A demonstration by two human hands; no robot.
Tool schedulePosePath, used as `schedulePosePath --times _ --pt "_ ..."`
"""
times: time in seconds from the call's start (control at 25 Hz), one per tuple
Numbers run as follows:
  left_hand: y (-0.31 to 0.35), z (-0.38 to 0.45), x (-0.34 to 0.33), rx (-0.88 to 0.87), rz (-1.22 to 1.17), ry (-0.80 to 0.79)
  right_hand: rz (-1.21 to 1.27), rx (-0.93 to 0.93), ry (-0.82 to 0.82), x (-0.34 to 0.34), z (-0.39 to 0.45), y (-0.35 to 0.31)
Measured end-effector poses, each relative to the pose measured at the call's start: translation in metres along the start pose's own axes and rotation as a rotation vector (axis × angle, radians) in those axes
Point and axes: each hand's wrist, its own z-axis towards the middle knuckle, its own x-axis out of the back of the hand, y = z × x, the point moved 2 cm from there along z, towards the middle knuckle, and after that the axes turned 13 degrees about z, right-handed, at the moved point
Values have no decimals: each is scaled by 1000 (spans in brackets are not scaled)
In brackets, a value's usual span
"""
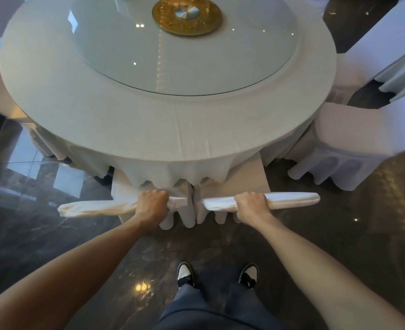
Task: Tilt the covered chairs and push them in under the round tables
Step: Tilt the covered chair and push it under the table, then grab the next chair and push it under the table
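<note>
Left hand point(152, 204) curled round top edge of left white fabric-covered chair point(96, 207); right hand point(251, 204) gripping right white fabric-covered chair point(291, 200). Both chair seats hidden beneath round white-clothed table point(101, 110); fingertips out of sight.

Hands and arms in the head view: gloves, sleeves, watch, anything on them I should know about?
Nothing worn on them. The left hand and right hand are bare, no gloves, and no rings or watch show. Both forearms are bare right back to the frame's edge, so no sleeve shows. Lower down, dark blue trousers and black-and-white sneakers.
</note>
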Motion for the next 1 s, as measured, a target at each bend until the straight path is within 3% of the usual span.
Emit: schedulePosePath --times 0.2,0.32,0.56,0.88,1.0 --pt "88 34 67 -205 -284 -92 305 105 -217 36 -6 52" --pt "161 60 117 -291 -281 -19 550 52 -253 57 -14 117" --pt "321 105 200 -347 -103 19 465 -27 -43 102 -30 297" --pt "527 180 326 -367 -112 67 509 -146 193 152 -43 547" --pt "608 231 362 -388 -114 147 426 -109 296 171 -26 638"
